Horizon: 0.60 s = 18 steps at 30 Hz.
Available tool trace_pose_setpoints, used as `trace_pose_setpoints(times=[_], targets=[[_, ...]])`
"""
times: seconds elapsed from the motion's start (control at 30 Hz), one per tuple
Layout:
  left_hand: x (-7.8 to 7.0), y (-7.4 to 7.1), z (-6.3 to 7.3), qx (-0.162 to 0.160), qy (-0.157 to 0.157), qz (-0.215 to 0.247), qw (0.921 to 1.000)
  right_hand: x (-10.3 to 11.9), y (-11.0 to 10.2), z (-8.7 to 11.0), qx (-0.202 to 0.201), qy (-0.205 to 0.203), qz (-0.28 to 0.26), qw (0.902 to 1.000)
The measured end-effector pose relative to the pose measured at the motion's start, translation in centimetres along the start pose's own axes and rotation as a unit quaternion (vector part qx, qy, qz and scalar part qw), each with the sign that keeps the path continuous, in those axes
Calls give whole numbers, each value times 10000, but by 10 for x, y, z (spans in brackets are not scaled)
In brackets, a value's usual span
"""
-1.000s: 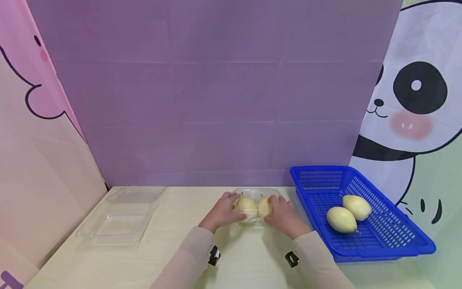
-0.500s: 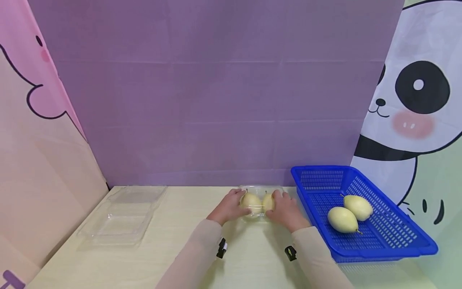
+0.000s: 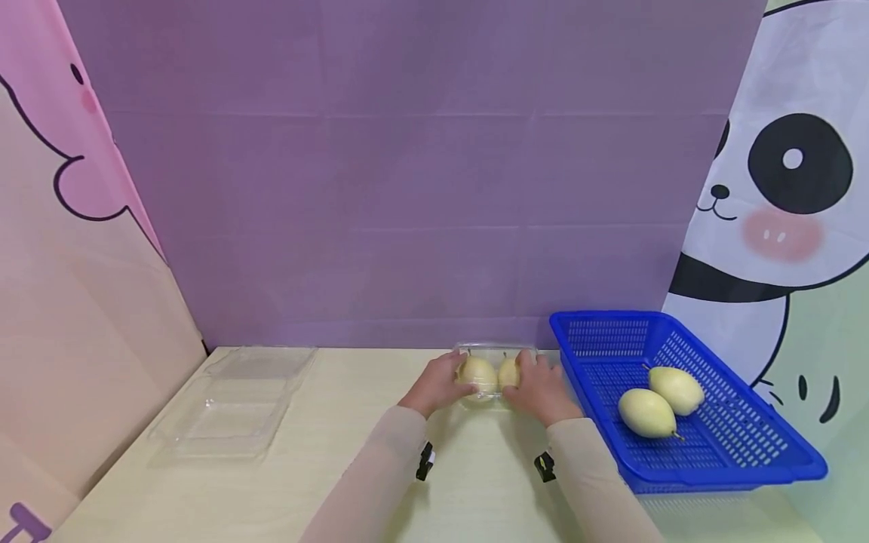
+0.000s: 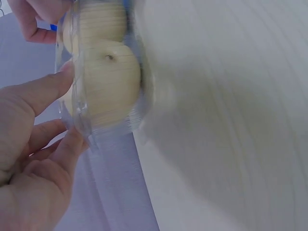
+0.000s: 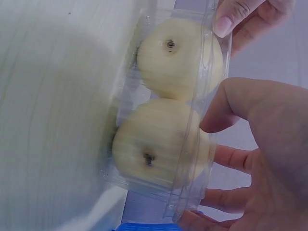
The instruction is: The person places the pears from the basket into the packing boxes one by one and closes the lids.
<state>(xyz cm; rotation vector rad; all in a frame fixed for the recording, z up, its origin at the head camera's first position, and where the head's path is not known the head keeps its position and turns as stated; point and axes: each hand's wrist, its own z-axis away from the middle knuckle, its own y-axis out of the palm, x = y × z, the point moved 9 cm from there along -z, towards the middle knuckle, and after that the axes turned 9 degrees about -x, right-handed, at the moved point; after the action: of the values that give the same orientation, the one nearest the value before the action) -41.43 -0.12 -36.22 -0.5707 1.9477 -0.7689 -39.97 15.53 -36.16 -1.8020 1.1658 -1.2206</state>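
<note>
Two pale yellow pears point(image 5: 159, 144) sit side by side inside a clear plastic box point(image 3: 490, 397) near the table's back edge. My left hand point(image 3: 437, 383) grips the box's left end, with the thumb point(image 4: 54, 89) on its near side and the fingers round the rim. At the right end, my right hand point(image 3: 541, 388) holds the box in the same way, thumb in front and fingers around the edge. In the wrist views the pears' blossom ends show through the clear wall. How the lid sits is hard to make out.
A blue plastic basket point(image 3: 736, 477) with two more pears point(image 3: 647, 412) stands close to my right hand. On the left of the table point(image 3: 326, 452) lies a clear plastic container point(image 3: 224, 415), with its lid spread open. A purple backdrop point(image 3: 421, 226) rises behind the table.
Both hands have slid the box with the pears away from me and slightly right, toward the table's back edge. The basket and the left container stay put.
</note>
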Motion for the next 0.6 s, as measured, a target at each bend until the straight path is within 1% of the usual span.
trace_pose_setpoints(times=[0.17,0.37,0.47,0.6], targets=[[1,-1,-2,-349,-28,88,9993,-1,-2,-2,-94,65,-60,9999],[-2,-2,-5,-796,-46,-145,9967,-7,1,-8,-63,170,3,9998],[-3,0,-6,-947,-64,-274,9951,-10,3,-12,-56,213,62,9997],[-4,6,-8,-1062,-54,-409,9935,-16,5,-16,-111,268,36,9996]])
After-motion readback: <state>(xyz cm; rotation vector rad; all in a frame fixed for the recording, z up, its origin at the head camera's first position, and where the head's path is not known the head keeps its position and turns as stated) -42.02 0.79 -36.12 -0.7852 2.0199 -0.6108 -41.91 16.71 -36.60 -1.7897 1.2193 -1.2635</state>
